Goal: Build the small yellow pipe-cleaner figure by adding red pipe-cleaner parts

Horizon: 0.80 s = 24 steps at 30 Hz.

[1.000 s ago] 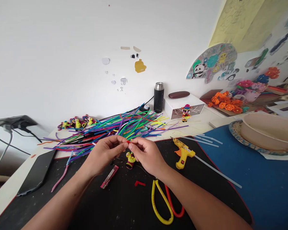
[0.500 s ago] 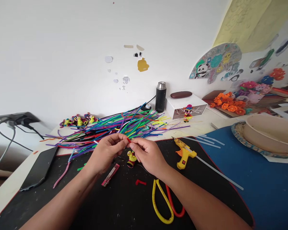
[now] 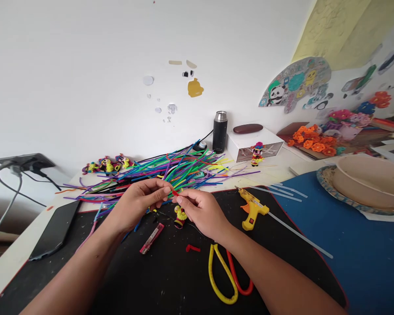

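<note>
Pinching a small red piece [image 3: 174, 192] in mid-air above the far part of a black mat [image 3: 134, 280], with thumb and fingertips of the left hand [image 3: 141, 201] on one side and of the right hand [image 3: 203, 212] on the other, almost fingertip to fingertip. Having just below, on the mat, a small yellow, red and black figure [image 3: 180, 217], close beside the right hand in view. Near the left wrist, having also a narrow pink object [image 3: 151, 238] with a pale label too small to read, and, farther right, a bent red scrap [image 3: 193, 248]. Passing the right forearm partly in front of scissors [image 3: 210, 267], with yellow and red loop handles in sight and blades hidden. Beyond that forearm, having a yellow glue gun [image 3: 251, 213] with a long clear stick [image 3: 302, 234] running from its back over a blue covering [image 3: 315, 280]. At the mat's left edge, having a dark phone-like slab [image 3: 55, 232]. Farther back on the white desk [image 3: 6, 280], facing a wide heap of coloured pipe cleaners [image 3: 184, 168], with more little figures [image 3: 108, 165] at its left end and an upright black bottle [image 3: 219, 135] behind its right. Next to the bottle, facing a white box [image 3: 262, 135] with a brown case [image 3: 248, 128] on top. At far right, having a pale basin [image 3: 371, 179] on a patterned tray [image 3: 325, 190].
</note>
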Motion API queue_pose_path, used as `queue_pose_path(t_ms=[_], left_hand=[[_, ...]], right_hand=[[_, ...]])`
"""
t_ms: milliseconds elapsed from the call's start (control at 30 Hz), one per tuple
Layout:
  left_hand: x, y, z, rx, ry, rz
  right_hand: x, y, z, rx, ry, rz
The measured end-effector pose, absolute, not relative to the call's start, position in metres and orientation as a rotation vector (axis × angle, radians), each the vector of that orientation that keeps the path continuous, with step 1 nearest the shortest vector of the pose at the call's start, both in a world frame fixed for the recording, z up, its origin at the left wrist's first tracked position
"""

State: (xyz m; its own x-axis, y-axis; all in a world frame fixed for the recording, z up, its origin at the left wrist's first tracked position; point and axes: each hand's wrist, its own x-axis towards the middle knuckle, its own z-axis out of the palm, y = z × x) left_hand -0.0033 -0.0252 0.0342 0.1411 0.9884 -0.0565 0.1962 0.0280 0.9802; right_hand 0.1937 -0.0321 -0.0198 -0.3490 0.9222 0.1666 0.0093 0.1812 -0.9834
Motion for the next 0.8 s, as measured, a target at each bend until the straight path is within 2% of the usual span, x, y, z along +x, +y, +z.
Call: queue_pose_path(t_ms=[400,667,800], left_hand=[[-0.021,-0.026,0.047,1.890,1.361,0.661],[-0.025,-0.030,0.048,1.993,1.318,0.424],[-0.020,-0.029,0.046,1.929,1.329,0.442]], right_hand=[[0.194,-0.036,-0.020,-0.983,-1.904,0.987],[0.195,-0.036,-0.020,-0.975,-1.969,0.954],[0.196,-0.036,-0.020,-0.981,-1.948,0.972]])
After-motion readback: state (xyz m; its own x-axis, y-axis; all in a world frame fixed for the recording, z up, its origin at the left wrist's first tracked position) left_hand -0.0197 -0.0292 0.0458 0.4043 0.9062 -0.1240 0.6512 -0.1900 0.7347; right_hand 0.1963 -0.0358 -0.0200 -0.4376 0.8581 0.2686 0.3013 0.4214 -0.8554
